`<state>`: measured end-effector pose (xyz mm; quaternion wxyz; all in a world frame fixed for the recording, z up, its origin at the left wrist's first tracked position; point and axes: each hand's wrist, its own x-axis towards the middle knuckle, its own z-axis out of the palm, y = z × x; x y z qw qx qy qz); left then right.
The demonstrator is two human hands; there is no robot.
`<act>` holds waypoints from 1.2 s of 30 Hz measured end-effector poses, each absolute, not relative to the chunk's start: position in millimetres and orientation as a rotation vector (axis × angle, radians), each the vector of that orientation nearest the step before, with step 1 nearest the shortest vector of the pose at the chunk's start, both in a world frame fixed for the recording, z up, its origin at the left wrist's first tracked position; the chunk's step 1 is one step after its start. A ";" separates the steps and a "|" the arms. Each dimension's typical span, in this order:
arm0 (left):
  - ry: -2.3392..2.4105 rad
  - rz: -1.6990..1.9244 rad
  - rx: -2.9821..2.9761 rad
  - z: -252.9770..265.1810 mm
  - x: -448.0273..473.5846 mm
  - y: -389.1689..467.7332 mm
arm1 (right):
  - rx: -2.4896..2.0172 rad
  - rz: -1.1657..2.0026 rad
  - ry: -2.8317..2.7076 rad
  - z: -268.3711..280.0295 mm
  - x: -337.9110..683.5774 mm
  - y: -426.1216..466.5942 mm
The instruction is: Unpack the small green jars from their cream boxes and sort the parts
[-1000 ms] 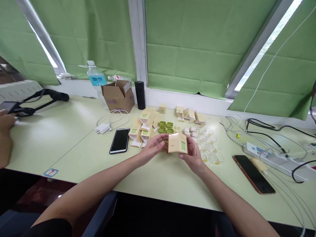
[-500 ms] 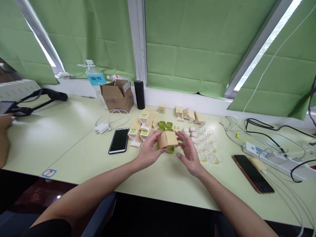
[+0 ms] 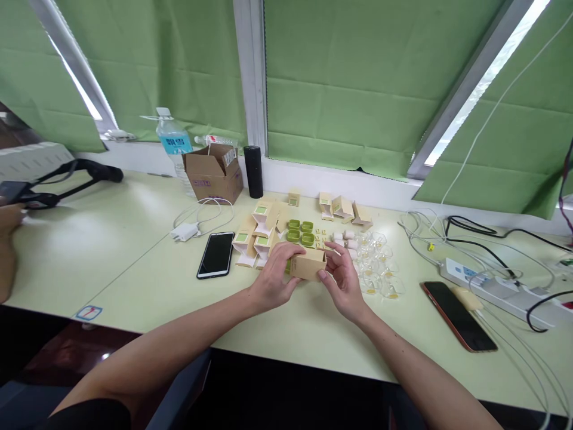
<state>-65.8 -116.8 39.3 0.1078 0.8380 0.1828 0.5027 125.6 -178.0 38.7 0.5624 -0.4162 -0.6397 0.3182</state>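
Observation:
A small tan cardboard box (image 3: 308, 265) is held on its side above the table, between my two hands. My left hand (image 3: 274, 279) grips its left end, thumb below and fingers on top. At the right end, the fingers and thumb of my right hand (image 3: 344, 278) close on the box's edge. Just beyond it sit several small green trays (image 3: 293, 236), tiny yellow pieces (image 3: 318, 237) and white rounded pieces (image 3: 350, 240). Clear plastic pieces with yellow spots (image 3: 372, 269) lie in rows to the right. Open tan boxes (image 3: 265, 216) are piled to the left.
A black phone (image 3: 215, 255) and white charger (image 3: 185, 232) lie left. Behind stand a brown carton (image 3: 213, 176), a black cylinder (image 3: 253, 172) and a water bottle (image 3: 174, 146). To the right are another phone (image 3: 459, 315), a power strip (image 3: 505, 286) and cables. Another person's hand (image 3: 9, 220) is far left.
The box has been turned and lowered slightly, so its printed side now shows. My right hand, earlier spread beside it, has closed on its right end. More green trays are uncovered.

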 end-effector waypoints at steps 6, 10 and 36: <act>0.582 1.458 2.417 39.5 -65.8 -115.1 | -0.996 0.679 -1.438 41.7 129.7 -180.2; 0.563 1.391 2.361 37.5 -67.0 -111.8 | -1.017 0.568 -1.377 44.2 133.4 -177.1; 0.681 1.143 2.602 32.4 -68.2 -114.9 | -0.998 -0.120 -1.623 46.9 140.1 -172.7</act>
